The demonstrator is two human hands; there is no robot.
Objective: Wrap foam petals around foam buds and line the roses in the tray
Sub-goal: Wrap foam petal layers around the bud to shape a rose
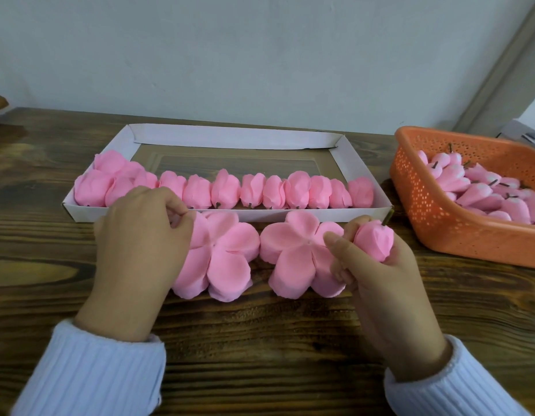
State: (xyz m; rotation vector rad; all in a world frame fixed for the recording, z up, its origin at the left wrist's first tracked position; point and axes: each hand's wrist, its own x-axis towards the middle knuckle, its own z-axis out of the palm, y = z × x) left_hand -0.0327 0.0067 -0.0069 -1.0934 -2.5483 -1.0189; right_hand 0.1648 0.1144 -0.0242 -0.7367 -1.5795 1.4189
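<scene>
Two stacks of flat pink five-lobed foam petals lie on the wooden table, a left stack (224,253) and a right stack (299,253). My left hand (140,238) pinches the upper left edge of the left stack with thumb and fingers. My right hand (377,265) grips a pink foam bud (374,240) with a short dark stem pointing up, just right of the right stack. Behind them a white cardboard tray (362,172) holds a row of several wrapped pink roses (227,190) along its near wall.
An orange perforated plastic basket (440,217) at the right holds several pink foam buds (485,193) with dark stems. A grey wall rises behind the table. Bare wooden tabletop (260,340) lies between my forearms, in light blue ribbed sleeves.
</scene>
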